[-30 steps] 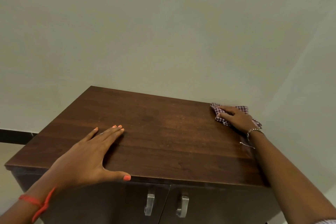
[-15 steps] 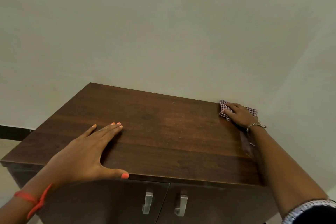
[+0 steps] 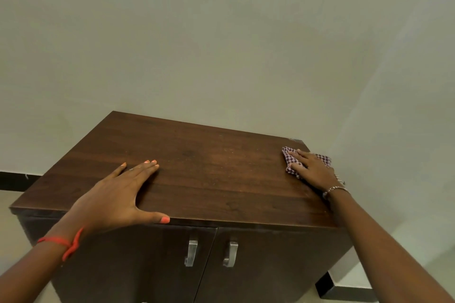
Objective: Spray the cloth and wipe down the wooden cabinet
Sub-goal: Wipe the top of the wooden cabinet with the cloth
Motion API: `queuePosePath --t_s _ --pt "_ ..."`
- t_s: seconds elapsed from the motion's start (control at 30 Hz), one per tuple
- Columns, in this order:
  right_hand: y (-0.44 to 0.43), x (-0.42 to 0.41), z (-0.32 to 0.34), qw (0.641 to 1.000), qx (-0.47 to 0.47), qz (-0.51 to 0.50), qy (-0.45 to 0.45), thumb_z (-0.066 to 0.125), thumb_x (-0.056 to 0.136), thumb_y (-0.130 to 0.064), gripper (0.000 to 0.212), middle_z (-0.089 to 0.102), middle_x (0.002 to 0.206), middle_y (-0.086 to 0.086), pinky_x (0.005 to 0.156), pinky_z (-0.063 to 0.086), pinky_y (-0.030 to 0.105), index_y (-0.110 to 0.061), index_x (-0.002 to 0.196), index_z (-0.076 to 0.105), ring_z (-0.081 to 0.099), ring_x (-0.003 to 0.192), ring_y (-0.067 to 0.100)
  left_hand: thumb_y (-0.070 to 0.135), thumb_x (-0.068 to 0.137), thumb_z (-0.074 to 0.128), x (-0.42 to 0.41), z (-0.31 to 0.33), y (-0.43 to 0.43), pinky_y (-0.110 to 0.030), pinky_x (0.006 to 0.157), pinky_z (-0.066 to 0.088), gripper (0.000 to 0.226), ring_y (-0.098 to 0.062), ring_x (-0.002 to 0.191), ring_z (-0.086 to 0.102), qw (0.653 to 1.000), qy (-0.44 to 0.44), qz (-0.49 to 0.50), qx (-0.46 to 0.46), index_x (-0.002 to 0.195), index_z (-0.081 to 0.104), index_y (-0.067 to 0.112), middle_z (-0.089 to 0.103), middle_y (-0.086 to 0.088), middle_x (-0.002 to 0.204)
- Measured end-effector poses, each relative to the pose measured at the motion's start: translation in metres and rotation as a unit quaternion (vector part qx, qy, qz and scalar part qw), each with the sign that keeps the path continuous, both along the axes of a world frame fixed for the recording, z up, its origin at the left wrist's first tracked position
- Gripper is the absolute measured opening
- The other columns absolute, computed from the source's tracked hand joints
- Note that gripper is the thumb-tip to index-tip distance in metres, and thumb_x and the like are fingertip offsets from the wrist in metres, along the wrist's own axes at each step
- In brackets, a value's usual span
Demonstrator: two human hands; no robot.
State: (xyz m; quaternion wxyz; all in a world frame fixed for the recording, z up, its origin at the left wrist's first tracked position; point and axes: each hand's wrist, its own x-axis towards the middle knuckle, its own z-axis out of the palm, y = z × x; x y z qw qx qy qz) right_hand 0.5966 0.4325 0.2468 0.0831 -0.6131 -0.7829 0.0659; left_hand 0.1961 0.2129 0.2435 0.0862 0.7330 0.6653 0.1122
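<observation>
Plain pale wall [image 3: 221,44] fills the bg, w/ a dark baseboard strip [image 3: 14,181] low on the left. Wooden cabinet [image 3: 209,179] stands against it, dark brown top w/ visible grain, two doors below, each w/ a metal handle: left handle [image 3: 191,253], right handle [image 3: 230,254], side by side near the door seam.

Left hand [image 3: 115,198] lies flat on the top near the front-left, palm down, fingers straight and close together pointing toward the wall, thumb spread out along the front edge. Holds nothing. Orange nail polish; red thread band [image 3: 62,243] on that wrist.

Right hand [image 3: 311,170] is at the far right of the top, near the back-right corner, pressing down on the cloth [image 3: 291,160]. Fingers extended and slightly splayed over it, not curled round it, so it's pinned flat, not gripped. Cloth is small, checked purple/white, bunched under the palm; part sticks out past the fingertips, another bit shows by the cabinet's right edge. Silver bracelet [image 3: 336,189] on the right wrist.

Small light scuff at the back-right corner [image 3: 296,141] of the top.
</observation>
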Motion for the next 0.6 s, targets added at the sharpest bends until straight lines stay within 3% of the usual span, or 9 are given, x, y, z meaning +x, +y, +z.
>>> queuePosePath --t_s 0.13,0.23,0.37,0.43,0.6 --pt "-0.045 -0.004 0.003 0.996 -0.024 0.081 -0.014 0.024 0.081 -0.068 0.055 0.017 0.151 -0.021 0.113 0.006 0.056 -0.055 0.134 0.021 0.011 0.142 0.007 0.100 0.038 0.020 0.000 0.000 0.001 -0.023 0.109 -0.011 0.131 0.007 0.127 -0.007 1.000 0.004 0.000 -0.004 0.146 -0.003 0.028 -0.004 0.014 0.153" --pt "-0.079 0.017 0.004 0.993 -0.015 0.114 0.011 0.012 0.063 -0.090 0.067 0.015 0.147 -0.026 0.114 0.008 0.052 -0.063 0.124 0.019 0.011 0.141 0.005 0.099 0.038 0.018 -0.001 0.000 0.001 -0.023 0.107 -0.012 0.131 0.008 0.126 -0.008 1.000 0.012 0.000 -0.007 0.146 -0.005 0.028 -0.005 0.012 0.154" --pt "-0.079 0.032 0.002 0.999 0.007 0.034 0.013 -0.004 0.048 -0.097 0.088 0.018 0.152 -0.020 0.109 0.022 0.054 -0.063 0.126 0.017 0.012 0.142 0.010 0.099 0.037 0.017 0.000 0.000 0.001 -0.023 0.107 -0.011 0.132 0.007 0.125 -0.008 1.000 0.018 0.001 -0.012 0.146 -0.006 0.027 -0.005 0.012 0.154" --pt "-0.080 0.023 0.002 1.000 0.019 0.018 -0.004 -0.009 0.046 -0.096 0.096 0.017 0.153 -0.019 0.110 0.021 0.055 -0.058 0.131 0.016 0.011 0.142 0.009 0.100 0.037 0.018 -0.002 -0.001 0.002 -0.024 0.108 -0.010 0.133 0.007 0.127 -0.006 1.000 0.014 0.000 -0.007 0.146 -0.004 0.027 -0.003 0.011 0.154" --pt "-0.123 0.025 -0.010 0.991 0.020 0.128 0.030 0.008 0.066 -0.088 0.062 0.014 0.143 -0.035 0.116 0.002 0.050 -0.070 0.124 0.023 0.010 0.140 -0.002 0.100 0.039 0.020 -0.004 -0.005 0.004 -0.025 0.110 -0.008 0.131 0.003 0.135 -0.001 1.000 0.007 -0.004 0.003 0.146 -0.002 0.027 -0.001 0.011 0.155"
